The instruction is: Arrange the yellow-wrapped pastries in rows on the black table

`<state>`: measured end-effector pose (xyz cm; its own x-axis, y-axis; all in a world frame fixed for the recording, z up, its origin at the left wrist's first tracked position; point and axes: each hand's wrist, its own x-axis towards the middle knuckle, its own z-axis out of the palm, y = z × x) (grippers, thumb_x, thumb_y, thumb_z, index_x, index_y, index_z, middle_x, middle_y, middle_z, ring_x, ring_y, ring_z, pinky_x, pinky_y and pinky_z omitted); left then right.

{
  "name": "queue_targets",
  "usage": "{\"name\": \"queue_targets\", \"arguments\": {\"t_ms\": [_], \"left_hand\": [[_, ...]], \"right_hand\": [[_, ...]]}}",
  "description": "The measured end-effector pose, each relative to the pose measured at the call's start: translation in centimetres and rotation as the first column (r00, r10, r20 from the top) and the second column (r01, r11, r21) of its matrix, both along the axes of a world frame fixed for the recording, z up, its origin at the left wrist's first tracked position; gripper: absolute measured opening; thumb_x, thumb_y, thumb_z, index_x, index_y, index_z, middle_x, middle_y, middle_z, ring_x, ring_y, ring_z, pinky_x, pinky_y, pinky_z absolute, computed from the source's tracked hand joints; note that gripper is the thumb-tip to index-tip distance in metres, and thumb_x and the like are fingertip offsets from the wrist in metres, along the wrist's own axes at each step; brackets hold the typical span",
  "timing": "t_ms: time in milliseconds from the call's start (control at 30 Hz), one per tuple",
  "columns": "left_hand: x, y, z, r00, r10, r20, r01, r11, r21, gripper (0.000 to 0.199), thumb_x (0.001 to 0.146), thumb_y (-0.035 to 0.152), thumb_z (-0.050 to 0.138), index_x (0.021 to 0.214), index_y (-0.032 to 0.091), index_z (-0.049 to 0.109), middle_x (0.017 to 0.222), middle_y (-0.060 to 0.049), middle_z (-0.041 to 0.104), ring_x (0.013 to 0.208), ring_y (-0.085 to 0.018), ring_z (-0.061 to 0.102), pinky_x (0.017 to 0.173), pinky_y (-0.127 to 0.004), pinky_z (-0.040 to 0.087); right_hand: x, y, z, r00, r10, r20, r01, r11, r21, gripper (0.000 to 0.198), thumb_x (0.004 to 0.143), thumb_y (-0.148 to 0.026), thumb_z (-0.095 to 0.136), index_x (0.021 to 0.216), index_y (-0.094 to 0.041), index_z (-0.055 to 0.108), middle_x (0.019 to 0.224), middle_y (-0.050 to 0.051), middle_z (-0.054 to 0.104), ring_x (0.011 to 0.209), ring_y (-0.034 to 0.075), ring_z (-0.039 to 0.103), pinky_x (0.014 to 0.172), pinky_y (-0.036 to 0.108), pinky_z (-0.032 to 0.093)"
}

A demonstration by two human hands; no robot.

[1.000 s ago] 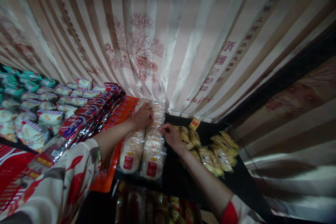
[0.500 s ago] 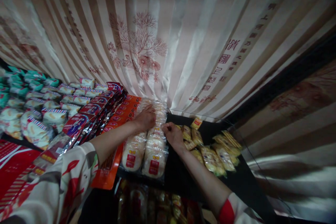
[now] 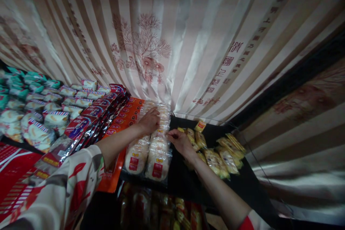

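Two rows of clear packets of round white crackers [image 3: 157, 163] with red labels stand overlapping in the middle of the dark table. Over the upper part of these rows lies my left hand [image 3: 150, 120], its fingers stretched forward and touching the packets; the fingertips are partly hidden. My right hand [image 3: 180, 140] is at the right side of the right row. Its thumb and fingers are pinched together at the edge of a cracker packet [image 3: 161, 133].
Orange packaging [image 3: 118, 122] and dark red packs [image 3: 94, 109] lie left of the crackers. Farther left are white bags [image 3: 56, 118] and green packs [image 3: 35, 77]. Yellow snack packs [image 3: 215, 161] lie right. Below is a container of packets [image 3: 161, 212]. A printed curtain [image 3: 188, 43] hangs behind.
My right hand has shifted slightly lower, with its fingers extending more toward the packet edge. My left hand stays in nearly the same spot over the rows.
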<state>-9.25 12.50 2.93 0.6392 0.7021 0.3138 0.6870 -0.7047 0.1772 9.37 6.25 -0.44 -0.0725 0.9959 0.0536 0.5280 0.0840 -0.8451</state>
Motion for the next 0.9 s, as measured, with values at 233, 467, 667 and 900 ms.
{"name": "queue_targets", "arguments": {"t_ms": [233,467,667,900], "left_hand": [[-0.2,-0.4,0.1,0.998,0.01,0.064,-0.009,1.0,-0.025,0.004,0.072,0.019,0.062,0.072,0.017,0.065,0.101,-0.007,0.063,0.113,-0.02,0.049,0.112,-0.042,0.025],[-1.3,-1.2,-0.2,0.997,-0.021,0.071,0.027,0.996,-0.087,0.014,0.067,0.025,0.069,0.077,0.016,0.064,0.121,-0.009,0.054,0.129,-0.025,0.032,0.111,-0.04,0.027],[-0.6,-2.0,0.2,1.0,0.024,0.013,-0.023,0.995,-0.093,0.008,0.067,0.016,0.065,0.074,0.015,0.063,0.124,-0.011,0.052,0.133,-0.027,0.026,0.11,-0.044,0.029],[-0.5,-2.3,0.1,0.999,0.029,0.026,-0.027,0.996,-0.084,0.005,0.067,0.015,0.063,0.072,0.014,0.062,0.119,-0.011,0.055,0.13,-0.026,0.032,0.111,-0.042,0.027]], "right_hand": [[-1.0,-0.2,-0.4,0.981,-0.109,0.16,0.09,0.989,0.119,0.02,0.076,-0.036,0.046,0.073,-0.021,0.059,0.065,0.001,0.063,0.06,0.017,0.057,0.06,0.028,0.041],[-1.2,-0.3,-0.6,0.974,-0.144,0.174,0.114,0.978,0.175,0.021,0.079,-0.037,0.044,0.073,-0.021,0.057,0.065,0.001,0.063,0.059,0.018,0.057,0.059,0.029,0.041],[-1.8,-1.0,0.4,0.964,-0.204,0.173,0.172,0.968,0.183,0.023,0.078,-0.041,0.047,0.079,-0.02,0.055,0.071,0.002,0.062,0.065,0.018,0.058,0.062,0.029,0.042],[-1.0,-2.9,1.6,0.956,-0.121,0.268,0.105,0.992,0.074,0.023,0.075,-0.044,0.052,0.076,-0.022,0.057,0.068,-0.001,0.061,0.064,0.017,0.058,0.059,0.027,0.039]]}}
